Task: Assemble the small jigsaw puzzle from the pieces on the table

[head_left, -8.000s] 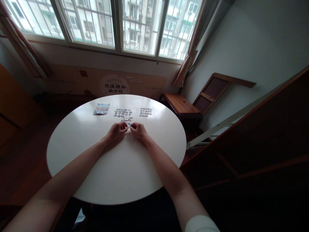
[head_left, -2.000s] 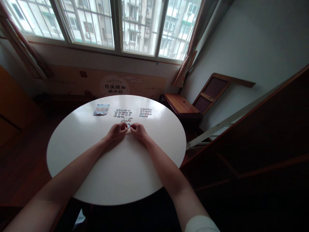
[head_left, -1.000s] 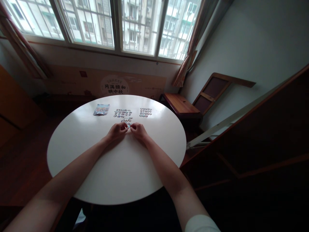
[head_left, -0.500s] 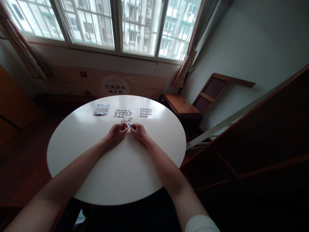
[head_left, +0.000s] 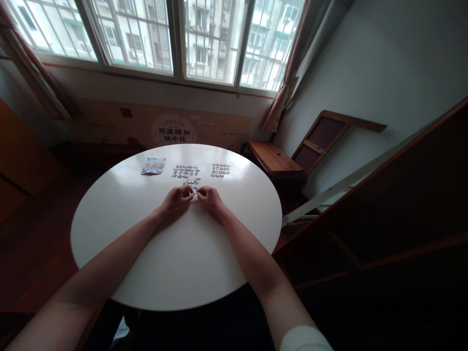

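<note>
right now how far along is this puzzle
Early. Done: at most one small cluster. In hand: left hand and right hand pinch one piece together. Left: two spreads of loose pieces farther out, beside the picture card.

Your one camera sits on your head and looks forward and down across the table (head_left: 146, 273). It faces the window (head_left: 153, 34), so the table's far rim lies toward the glass and its near rim passes under your forearms. Your left hand (head_left: 178, 199) and right hand (head_left: 211, 199) meet close to the middle of the frame, at arm's length from the lens and small in it. The pieces (head_left: 185, 170) beyond them are too fine to tell apart. The wide lens also takes in the wall (head_left: 383, 63) on your right.
</note>
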The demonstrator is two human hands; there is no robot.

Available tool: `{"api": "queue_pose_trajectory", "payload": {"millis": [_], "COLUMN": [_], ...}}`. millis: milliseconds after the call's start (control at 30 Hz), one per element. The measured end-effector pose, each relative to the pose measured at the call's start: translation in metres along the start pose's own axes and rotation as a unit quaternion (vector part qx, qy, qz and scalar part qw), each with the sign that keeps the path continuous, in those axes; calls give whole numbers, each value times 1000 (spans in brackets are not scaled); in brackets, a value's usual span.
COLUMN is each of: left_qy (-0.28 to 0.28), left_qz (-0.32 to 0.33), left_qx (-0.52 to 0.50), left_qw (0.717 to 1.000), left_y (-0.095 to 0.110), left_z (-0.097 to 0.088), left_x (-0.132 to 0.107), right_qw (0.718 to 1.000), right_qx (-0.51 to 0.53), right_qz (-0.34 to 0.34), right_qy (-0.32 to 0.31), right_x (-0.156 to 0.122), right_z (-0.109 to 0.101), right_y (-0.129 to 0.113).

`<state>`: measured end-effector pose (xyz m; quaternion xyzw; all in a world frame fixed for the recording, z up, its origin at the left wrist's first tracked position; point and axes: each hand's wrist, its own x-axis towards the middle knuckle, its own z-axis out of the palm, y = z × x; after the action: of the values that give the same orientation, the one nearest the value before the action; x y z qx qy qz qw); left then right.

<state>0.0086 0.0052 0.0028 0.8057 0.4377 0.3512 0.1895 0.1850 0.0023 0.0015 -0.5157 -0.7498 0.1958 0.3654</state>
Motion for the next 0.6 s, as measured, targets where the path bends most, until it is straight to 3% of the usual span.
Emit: {"api": "queue_pose_trajectory", "payload": {"millis": [600], "left_qy": [0], "left_qz": [2], "left_qx": [-1], "left_qw": [1000], "left_y": [0], "left_z": [0], "left_x": [0], "right_qw": [1000], "right_qx": [-4], "right_qz": [-2], "right_qy": [-1], "right_x": [0], "right_z": [-1], "right_y": [-1]}}
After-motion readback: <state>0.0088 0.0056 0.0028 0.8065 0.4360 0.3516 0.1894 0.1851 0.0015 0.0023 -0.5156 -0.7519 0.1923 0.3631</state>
